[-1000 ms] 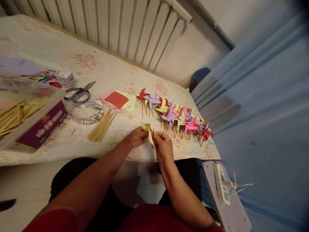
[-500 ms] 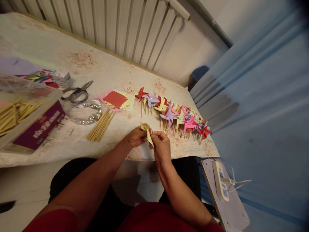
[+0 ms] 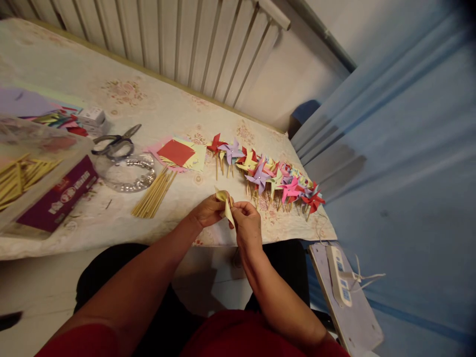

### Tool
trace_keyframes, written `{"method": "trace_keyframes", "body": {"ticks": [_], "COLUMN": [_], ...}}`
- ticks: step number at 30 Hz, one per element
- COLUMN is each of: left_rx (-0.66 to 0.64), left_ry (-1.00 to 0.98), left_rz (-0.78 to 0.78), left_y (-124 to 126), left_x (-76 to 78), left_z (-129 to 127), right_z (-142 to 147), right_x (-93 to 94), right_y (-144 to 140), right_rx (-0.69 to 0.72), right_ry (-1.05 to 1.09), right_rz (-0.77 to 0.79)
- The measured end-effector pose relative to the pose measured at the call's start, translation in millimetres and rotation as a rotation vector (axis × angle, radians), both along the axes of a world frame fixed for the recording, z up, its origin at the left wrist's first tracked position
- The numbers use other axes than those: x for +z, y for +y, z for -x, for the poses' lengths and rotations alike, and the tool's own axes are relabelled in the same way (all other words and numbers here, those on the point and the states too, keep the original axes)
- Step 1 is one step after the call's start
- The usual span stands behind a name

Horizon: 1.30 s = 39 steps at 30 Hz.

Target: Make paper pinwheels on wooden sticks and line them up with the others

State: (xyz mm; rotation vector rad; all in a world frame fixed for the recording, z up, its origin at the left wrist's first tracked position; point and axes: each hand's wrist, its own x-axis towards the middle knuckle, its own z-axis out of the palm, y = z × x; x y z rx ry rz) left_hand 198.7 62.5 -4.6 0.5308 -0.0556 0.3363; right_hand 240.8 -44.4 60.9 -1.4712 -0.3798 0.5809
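Observation:
A pale yellow paper pinwheel [image 3: 228, 212], partly folded, is held up between my two hands over the table's front edge. My left hand [image 3: 209, 210] pinches it from the left. From the other side my right hand [image 3: 247, 220] closes its thumb and fingers at the paper's middle; whether a pin is there is hidden. Beyond my hands lie a bundle of thin wooden sticks [image 3: 154, 193] and a stack of cut paper squares with a red one [image 3: 176, 152] on top. Several finished pinwheels [image 3: 259, 177] on sticks stand in a cluster to the right.
Scissors [image 3: 117, 144] lie behind a clear round dish [image 3: 126, 186] of shiny pins or beads. At the left is a plastic box [image 3: 55, 203] with more sticks. Coloured paper [image 3: 26, 101] sits behind it. A power strip [image 3: 339, 277] rests on a small board at the right.
The whole view has shifted slightly. Both hands keep their grip on the yellow paper, with hardly any movement.

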Motion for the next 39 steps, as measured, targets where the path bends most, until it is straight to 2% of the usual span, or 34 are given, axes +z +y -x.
{"method": "trace_keyframes", "body": {"ticks": [20,39], "left_rx": [0.007,0.011], "left_ry": [0.013,-0.004], "left_rz": [-0.018,-0.005], "left_y": [-2.2,-2.9], "left_x": [6.2,5.2], "left_z": [1.9,1.1], "right_z": [2.5,0.4], "right_x": [1.7,-1.5], "right_y": [-1.4,-1.2], "right_rx": [0.012,0.01], "right_ry": [-0.021,-0.002], "right_rz": [-0.016,-0.024]}}
